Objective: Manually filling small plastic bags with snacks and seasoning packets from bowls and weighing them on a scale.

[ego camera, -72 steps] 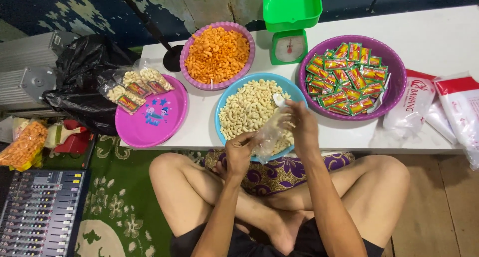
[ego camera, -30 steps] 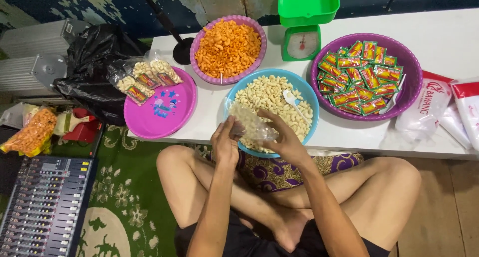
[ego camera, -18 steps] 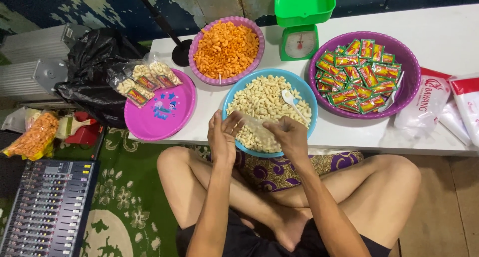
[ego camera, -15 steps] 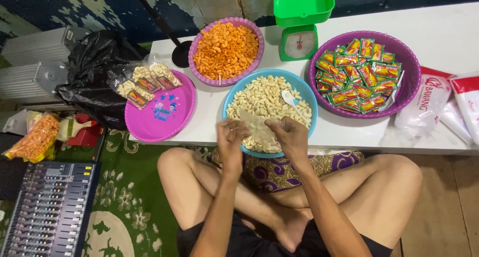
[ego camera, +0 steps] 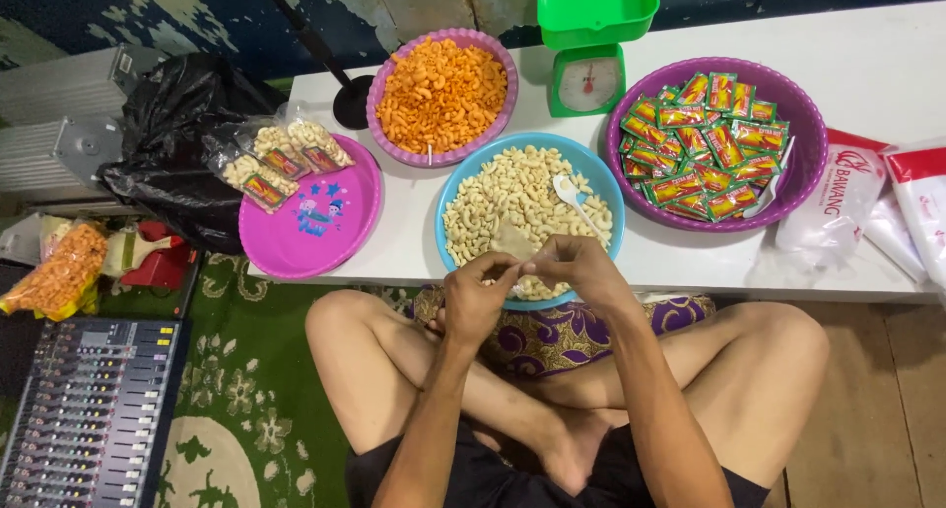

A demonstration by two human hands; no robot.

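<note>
Left hand and right hand pinch a small clear plastic bag between fingertips over the round blue bowl's near rim. Pale, curved crackers and a white spoon fill it. At 11 o'clock sits a pink bowl of orange snacks; at 1 o'clock, a purple bowl of glossy sachets.

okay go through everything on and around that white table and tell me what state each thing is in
Clear bag: pinched at its mouth by left hand and right hand.
Blue bowl: full of pale snacks, white spoon lying in it.
Pink bowl: heaped with orange snacks.
Purple bowl: holds sachets.
Green scale: tray empty.
Pink tray: three filled bags.
</note>
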